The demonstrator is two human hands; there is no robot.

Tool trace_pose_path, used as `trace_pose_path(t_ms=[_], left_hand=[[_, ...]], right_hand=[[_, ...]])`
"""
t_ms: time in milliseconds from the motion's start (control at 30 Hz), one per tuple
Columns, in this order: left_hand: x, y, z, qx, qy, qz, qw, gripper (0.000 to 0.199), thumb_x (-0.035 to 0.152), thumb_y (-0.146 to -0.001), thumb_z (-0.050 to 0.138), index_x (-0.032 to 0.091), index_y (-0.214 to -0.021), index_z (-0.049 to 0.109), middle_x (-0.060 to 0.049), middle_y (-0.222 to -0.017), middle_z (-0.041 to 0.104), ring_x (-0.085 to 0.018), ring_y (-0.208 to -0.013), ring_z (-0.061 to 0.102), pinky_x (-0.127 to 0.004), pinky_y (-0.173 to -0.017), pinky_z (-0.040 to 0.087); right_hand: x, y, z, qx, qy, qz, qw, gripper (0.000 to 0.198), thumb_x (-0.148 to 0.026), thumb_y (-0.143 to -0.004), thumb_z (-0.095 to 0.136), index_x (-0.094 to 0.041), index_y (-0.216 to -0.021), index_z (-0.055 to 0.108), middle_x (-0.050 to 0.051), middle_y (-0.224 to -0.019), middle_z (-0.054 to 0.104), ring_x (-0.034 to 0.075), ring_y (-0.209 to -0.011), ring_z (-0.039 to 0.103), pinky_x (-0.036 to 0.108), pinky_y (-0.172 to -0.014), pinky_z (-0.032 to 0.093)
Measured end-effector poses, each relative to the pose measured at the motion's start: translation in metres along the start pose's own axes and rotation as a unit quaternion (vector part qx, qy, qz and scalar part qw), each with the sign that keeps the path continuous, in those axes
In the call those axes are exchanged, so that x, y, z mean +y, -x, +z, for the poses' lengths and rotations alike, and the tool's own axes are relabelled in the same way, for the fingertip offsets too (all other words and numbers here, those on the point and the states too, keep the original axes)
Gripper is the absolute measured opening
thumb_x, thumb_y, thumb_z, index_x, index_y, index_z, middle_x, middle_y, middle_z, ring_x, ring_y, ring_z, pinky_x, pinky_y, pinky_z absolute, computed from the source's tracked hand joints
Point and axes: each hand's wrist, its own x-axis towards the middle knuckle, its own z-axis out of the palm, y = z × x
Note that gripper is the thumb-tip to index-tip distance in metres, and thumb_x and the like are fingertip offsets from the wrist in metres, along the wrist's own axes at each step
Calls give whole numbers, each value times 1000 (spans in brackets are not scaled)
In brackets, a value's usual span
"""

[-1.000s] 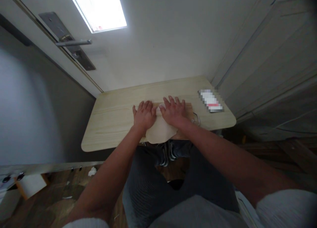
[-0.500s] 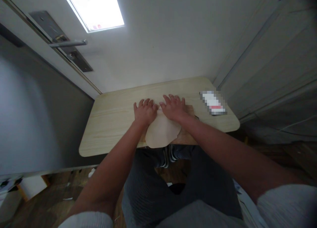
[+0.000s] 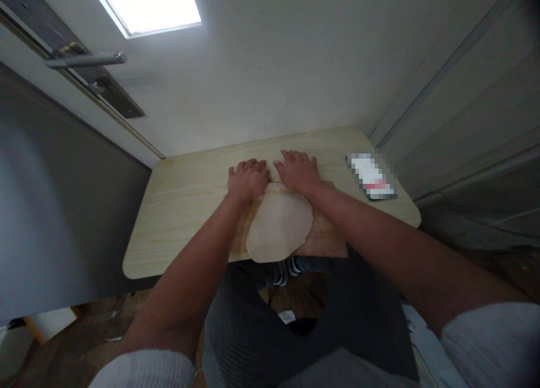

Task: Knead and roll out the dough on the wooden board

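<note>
A flat, pale sheet that looks like rolled-out dough (image 3: 279, 228) lies on a brown wooden board (image 3: 327, 242), its rounded near end hanging slightly past the board's front edge. My left hand (image 3: 248, 180) rests palm down at the sheet's far left end, fingers stretched forward. Beside it, my right hand (image 3: 297, 171) lies palm down at the far right end with its fingers spread. A narrow strip shows in the gap between the hands; whether a rod lies beneath the palms is hidden.
The light wood table (image 3: 181, 208) stands against a white door with a metal handle (image 3: 86, 61). A phone-like object (image 3: 372, 177), blurred out, lies at the table's right end. My legs are under the front edge.
Both hands have slid a little away from me toward the far end, uncovering more of the pale sheet. The camera view has shifted slightly.
</note>
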Motion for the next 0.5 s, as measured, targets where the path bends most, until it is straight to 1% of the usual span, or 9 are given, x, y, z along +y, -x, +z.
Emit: trace_pose_path(t_ms=[200, 367, 500], left_hand=[[2, 2, 0, 2, -5, -2, 1000, 48, 44, -99, 26, 32, -136, 54, -7, -145, 52, -35, -130, 45, -62, -103, 36], [3, 11, -2, -1, -18, -1, 1000, 49, 45, -100, 23, 32, -136, 54, -7, -145, 51, -33, -129, 45, -59, -103, 36], [5, 19, -4, 9, -30, 4, 999, 48, 45, -100, 24, 31, -133, 56, -8, -142, 54, -33, -126, 47, -59, -101, 37]], right_hand=[[2, -3, 5, -9, 12, -5, 1000, 57, -50, -101, 28, -17, -144, 46, 18, -141, 53, 35, -126, 47, 58, -105, 28], [0, 5, 2, -6, 11, -5, 1000, 59, -54, -100, 27, -18, -143, 47, 17, -143, 52, 35, -127, 46, 58, -105, 28], [-1, 14, 0, 3, 4, -9, 1000, 60, -55, -99, 29, -19, -143, 47, 16, -143, 52, 36, -127, 45, 60, -106, 27]])
